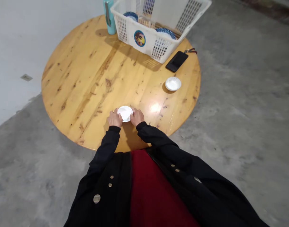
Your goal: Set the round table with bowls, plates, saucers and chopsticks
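Observation:
A small white bowl [125, 113] is gripped at its rim from both sides, near the front edge of the round wooden table [87, 94]. My left hand [115, 118] closes on its left side, thumb at the rim. On the opposite side, my right hand [137, 116] holds the rim the same way. Whether the bowl touches the tabletop I cannot tell. Farther off to the right, a second small white bowl [173, 84] sits on the table, apart from both hands.
At the back of the table stands a white plastic basket [150, 41] holding blue-rimmed dishes [167, 31]. Left of it is a turquoise bottle [109, 19]. A black phone [177, 61] with a strap lies to the right. A wall [21, 47] borders the left side.

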Demonstrator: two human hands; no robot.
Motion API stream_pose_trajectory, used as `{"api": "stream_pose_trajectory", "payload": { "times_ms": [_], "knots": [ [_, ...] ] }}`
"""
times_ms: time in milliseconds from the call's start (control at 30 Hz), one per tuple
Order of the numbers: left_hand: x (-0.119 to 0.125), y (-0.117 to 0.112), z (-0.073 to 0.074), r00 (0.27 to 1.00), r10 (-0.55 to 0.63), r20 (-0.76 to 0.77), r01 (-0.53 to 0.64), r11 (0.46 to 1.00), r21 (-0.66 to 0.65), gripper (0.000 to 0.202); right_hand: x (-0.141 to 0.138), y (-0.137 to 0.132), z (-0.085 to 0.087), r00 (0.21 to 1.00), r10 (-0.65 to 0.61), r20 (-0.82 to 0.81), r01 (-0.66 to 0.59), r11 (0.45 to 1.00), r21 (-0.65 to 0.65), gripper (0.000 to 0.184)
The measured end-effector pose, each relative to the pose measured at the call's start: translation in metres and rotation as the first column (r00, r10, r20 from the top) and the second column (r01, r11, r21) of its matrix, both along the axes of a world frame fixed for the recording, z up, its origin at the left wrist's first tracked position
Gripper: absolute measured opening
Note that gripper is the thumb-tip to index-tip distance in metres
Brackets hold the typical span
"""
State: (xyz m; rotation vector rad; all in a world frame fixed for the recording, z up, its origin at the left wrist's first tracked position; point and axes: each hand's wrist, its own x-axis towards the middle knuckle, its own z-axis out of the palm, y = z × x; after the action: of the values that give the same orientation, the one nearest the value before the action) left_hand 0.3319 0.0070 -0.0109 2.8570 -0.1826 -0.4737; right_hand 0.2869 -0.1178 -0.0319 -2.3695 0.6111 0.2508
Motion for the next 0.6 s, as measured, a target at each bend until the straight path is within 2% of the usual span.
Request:
{"api": "stream_pose_trajectory", "payload": {
  "times_ms": [167,367,600],
  "knots": [
    [0.000,0.001,-0.009,0.999,0.043,0.006,-0.043,0.999,0.022,0.051,0.001,0.001,-0.004,0.999,0.025,-0.023,-0.025,1.000,0.001,0.056],
    [0.007,0.004,-0.018,0.999,0.043,0.025,-0.043,0.999,0.007,0.051,0.005,0.002,-0.006,0.999,0.010,-0.037,-0.009,1.000,0.014,0.056],
    [0.019,0.006,-0.019,0.996,0.045,0.075,-0.043,0.999,-0.025,0.050,0.016,0.001,-0.007,1.000,0.010,-0.014,-0.010,0.999,0.045,0.052]
  ]
}}
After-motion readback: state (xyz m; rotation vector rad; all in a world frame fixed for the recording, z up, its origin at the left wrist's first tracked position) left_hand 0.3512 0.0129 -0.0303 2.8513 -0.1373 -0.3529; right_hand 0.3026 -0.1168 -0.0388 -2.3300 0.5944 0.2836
